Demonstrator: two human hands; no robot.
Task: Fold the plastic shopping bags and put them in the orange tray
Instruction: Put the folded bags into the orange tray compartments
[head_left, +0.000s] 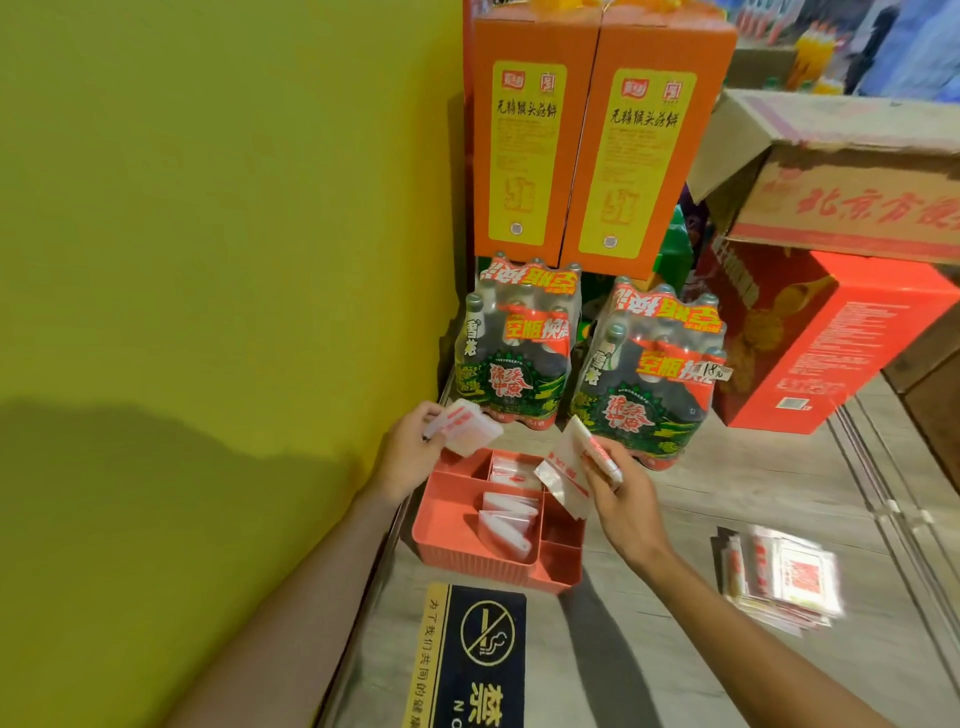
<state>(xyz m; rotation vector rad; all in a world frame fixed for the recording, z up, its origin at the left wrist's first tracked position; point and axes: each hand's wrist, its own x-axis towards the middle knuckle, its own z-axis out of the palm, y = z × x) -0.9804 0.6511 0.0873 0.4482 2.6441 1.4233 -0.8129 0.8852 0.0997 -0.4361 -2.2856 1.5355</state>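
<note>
tray (441, 519): matt plastic | bags (779, 577): glossy film | floor (753, 467): wood-look

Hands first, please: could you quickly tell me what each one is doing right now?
Left hand: closed, fingers holding a folded bag above the orange tray.
Right hand: closed, fingers pinching more bags over the tray's right side.

The tray (452, 525) before me is salmon-orange with ribbed sides. The folded bags (511, 519) in it are clear-white with red print. My counter (753, 467) is pale grey wood-grain. The wall (208, 208) is yellow-green. The no-smoking mat (483, 654) is navy with gold marks.
</note>
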